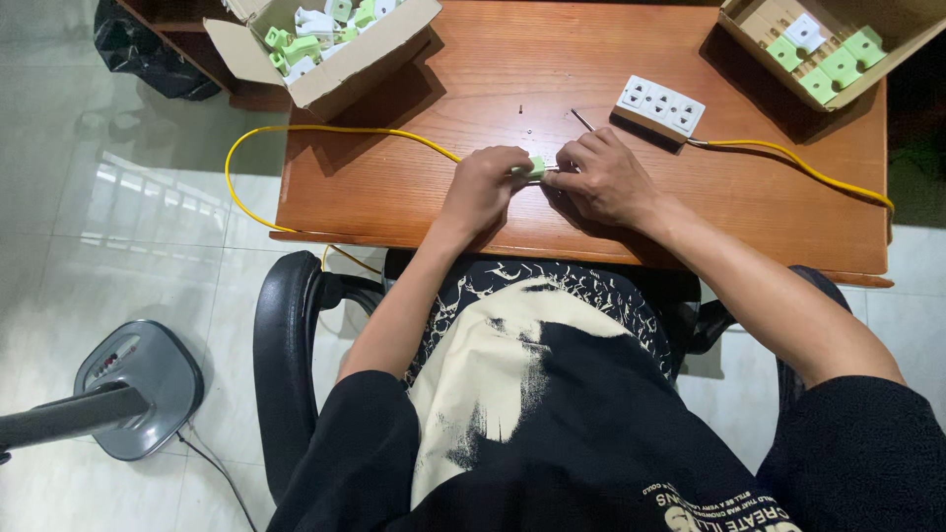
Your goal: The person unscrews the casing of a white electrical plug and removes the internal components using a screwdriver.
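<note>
Both hands meet near the front edge of a brown wooden tabletop (414,187). The left hand (483,187) has its grip closed around a small pale green plug (534,167), of which only the end shows between the fingers. The right hand (611,177) is just beside it, fingers curled together at the plug's tip; whether they pinch a small tool or only the plug cannot be told. A yellow cable (296,133) runs from under the left hand, loops off the left edge of the tabletop and hangs down toward the black chair (286,335). Just beyond the right hand lies a white power strip (660,106) with several sockets, its own yellow cable (808,163) trailing off to the right edge. A thin metal rod (582,119) lies beside the strip, and two tiny dark specks, perhaps screws, sit on the wood farther left. An open cardboard box (335,74) of green and white plugs stands at the far left corner, and a second box (788,20) with similar parts stands at the far right. A grey fan base (138,384) sits on the tiled floor.
</note>
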